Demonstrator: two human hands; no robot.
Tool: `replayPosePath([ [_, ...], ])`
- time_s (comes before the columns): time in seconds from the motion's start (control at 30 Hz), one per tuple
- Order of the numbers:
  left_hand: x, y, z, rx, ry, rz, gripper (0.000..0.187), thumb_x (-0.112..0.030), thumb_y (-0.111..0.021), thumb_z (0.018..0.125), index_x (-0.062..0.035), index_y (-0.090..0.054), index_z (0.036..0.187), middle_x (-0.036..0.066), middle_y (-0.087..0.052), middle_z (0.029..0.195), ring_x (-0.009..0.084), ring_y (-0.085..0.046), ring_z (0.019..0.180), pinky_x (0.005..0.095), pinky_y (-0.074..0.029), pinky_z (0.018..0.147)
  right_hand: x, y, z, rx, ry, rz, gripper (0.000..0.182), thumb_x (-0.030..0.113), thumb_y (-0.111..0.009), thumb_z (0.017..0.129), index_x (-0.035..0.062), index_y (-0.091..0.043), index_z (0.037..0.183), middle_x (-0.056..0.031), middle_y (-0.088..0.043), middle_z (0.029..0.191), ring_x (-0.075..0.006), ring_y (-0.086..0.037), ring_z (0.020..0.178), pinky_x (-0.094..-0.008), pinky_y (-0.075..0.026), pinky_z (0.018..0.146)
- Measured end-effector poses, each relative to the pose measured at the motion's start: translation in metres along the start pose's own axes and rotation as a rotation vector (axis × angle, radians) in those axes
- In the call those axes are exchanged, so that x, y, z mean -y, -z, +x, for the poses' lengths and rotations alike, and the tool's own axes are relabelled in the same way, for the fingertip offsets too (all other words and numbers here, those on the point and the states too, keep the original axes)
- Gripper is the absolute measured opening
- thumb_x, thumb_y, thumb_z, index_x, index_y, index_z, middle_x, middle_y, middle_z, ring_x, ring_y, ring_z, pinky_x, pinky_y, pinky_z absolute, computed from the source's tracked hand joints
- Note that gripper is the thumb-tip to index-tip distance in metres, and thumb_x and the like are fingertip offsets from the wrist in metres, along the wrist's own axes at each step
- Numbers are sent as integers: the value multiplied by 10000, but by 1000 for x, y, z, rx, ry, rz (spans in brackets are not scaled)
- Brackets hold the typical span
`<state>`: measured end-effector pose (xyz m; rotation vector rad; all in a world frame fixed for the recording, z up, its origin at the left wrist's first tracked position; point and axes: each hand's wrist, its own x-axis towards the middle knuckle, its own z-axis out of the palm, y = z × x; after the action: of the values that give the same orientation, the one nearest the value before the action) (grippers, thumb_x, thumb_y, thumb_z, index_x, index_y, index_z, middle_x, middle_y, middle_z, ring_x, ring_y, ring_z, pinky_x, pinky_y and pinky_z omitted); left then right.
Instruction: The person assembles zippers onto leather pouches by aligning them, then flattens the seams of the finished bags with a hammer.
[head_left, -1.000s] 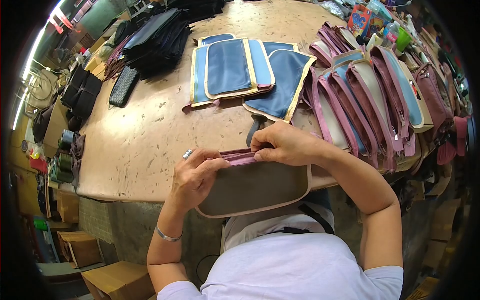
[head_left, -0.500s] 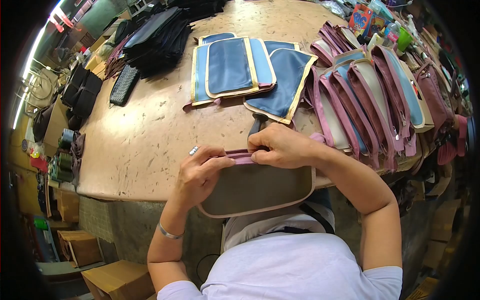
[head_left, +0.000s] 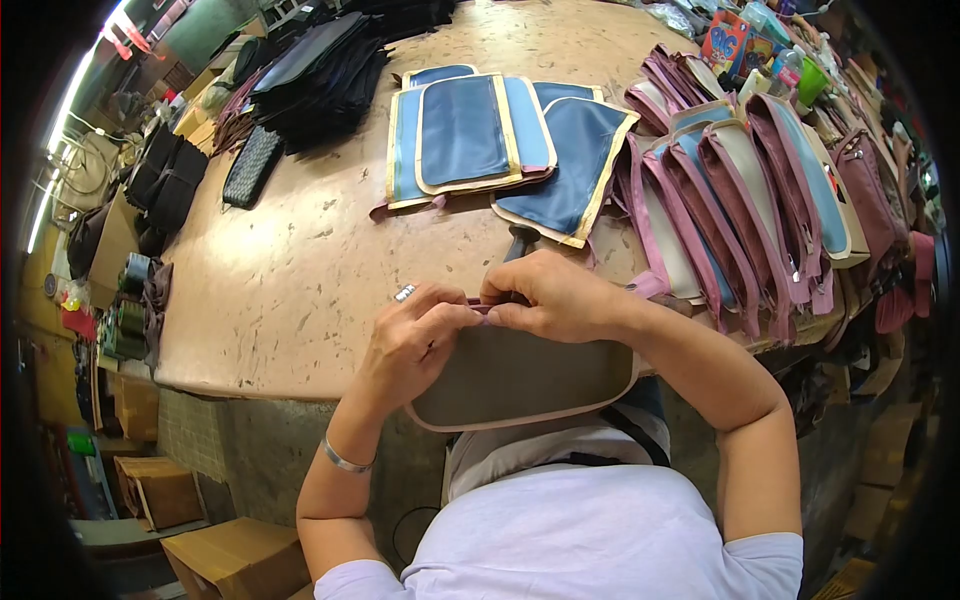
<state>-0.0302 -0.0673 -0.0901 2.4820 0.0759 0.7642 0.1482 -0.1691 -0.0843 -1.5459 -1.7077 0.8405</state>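
A flat grey pouch (head_left: pixel 520 380) with a pale bound edge hangs at the table's front edge, its mauve zipper strip (head_left: pixel 480 308) along the top. My left hand (head_left: pixel 420 335), wearing a ring, pinches that strip from the left. Close beside it, the thumb and fingers of my right hand (head_left: pixel 545 298) pinch the same strip, so both sets of fingertips nearly meet. My fingers hide much of the zipper. Just beyond my right hand a dark-handled tool (head_left: pixel 521 240) shows, its lower part hidden behind the hand.
Blue panels with yellowish edging (head_left: pixel 465 130) lie ahead on the table (head_left: pixel 290 300). Mauve-edged bags (head_left: pixel 735 210) stand in a row at right. A black stack (head_left: pixel 315 95) and a dark patterned case (head_left: pixel 252 168) lie at left. A cardboard box (head_left: pixel 235 558) sits below.
My right hand has slid left along the zipper strip toward my left hand, narrowing the gap between them. The view has shifted slightly, and the things on the table lie as before.
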Motion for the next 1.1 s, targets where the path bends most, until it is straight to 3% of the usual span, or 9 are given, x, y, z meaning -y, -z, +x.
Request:
replayPosePath([
  [0.27, -3, -10, 4, -39, 11, -8, 248, 128, -616, 651, -36, -556, 826, 113, -597, 819, 249, -599, 720, 312, -478, 602, 5, -1, 1, 12, -104, 34, 220, 202, -575, 792, 4, -628, 871, -208, -608, 742, -331, -600, 708, -380, -454, 650],
  [0.37, 0, -11, 3, -39, 86, -92, 233, 70, -628, 664, -53, -559, 849, 82, -595, 839, 253, -583, 724, 322, -467, 610, 0, -1, 1, -11, -39, 26, 197, 184, -576, 793, 4, -626, 854, -205, -605, 730, -329, -596, 698, -380, -449, 639],
  [0.57, 8, 3, 1, 8, 72, 24, 213, 48, -646, 661, -46, -557, 831, 86, -596, 826, 257, -586, 733, 323, -476, 630, -2, 1, 1, 15, -88, 57, 175, 176, -575, 793, 11, -620, 830, -191, -602, 708, -329, -593, 697, -380, -445, 627],
  [0.77, 6, 0, -2, -63, 27, -10, 219, 92, -649, 653, -38, -549, 796, 97, -602, 793, 225, -585, 691, 306, -471, 579, 3, -3, 2, -25, -79, 28, 169, 171, -571, 790, 21, -612, 855, -184, -604, 716, -330, -592, 707, -390, -447, 641],
  [0.87, 6, 2, -3, -19, 50, -16, 208, 58, -642, 667, -44, -554, 826, 81, -594, 828, 251, -588, 712, 323, -478, 615, 3, -9, 0, -97, 35, 3, 164, 167, -580, 810, 12, -585, 863, -148, -598, 719, -261, -580, 650, -349, -434, 595],
  [1.1, 7, -3, -6, -22, 17, -32, 223, 67, -643, 668, -51, -551, 833, 79, -594, 826, 239, -588, 706, 316, -480, 598, 0, -12, 3, -19, -27, -64, 189, 190, -582, 818, 3, -575, 846, -175, -592, 733, -314, -575, 711, -382, -430, 634],
])
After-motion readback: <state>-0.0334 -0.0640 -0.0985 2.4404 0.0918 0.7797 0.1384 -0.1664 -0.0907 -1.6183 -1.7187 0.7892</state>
